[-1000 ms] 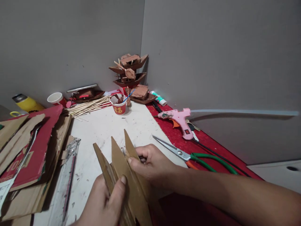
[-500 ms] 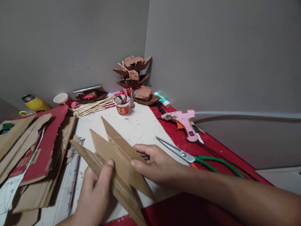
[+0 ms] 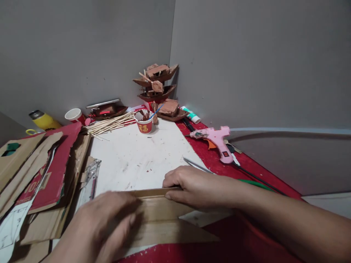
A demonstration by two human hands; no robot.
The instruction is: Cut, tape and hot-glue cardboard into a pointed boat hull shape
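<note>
A folded brown cardboard piece with creases and pointed ends lies crosswise near the table's front, its upper flap bent up. My right hand pinches the right part of that flap, thumb on the near side and fingers over the top. Blurred by motion, my left hand is at the left end of the cardboard, fingers bent over it and thumb low; that end is hidden behind the hand. Behind my right hand lie scissors, their blades and part of a green handle showing.
A pink glue gun lies at right on the red cloth. Cardboard sheets are piled left, beside a ruler. Behind the white board stand a paint-smeared paper cup, thin sticks and brown model boats.
The cardboard piece has turned from slanting to crosswise and come lower, towards me. Its upper flap now stands up. My left hand has moved to its left end; the scissors are more covered.
</note>
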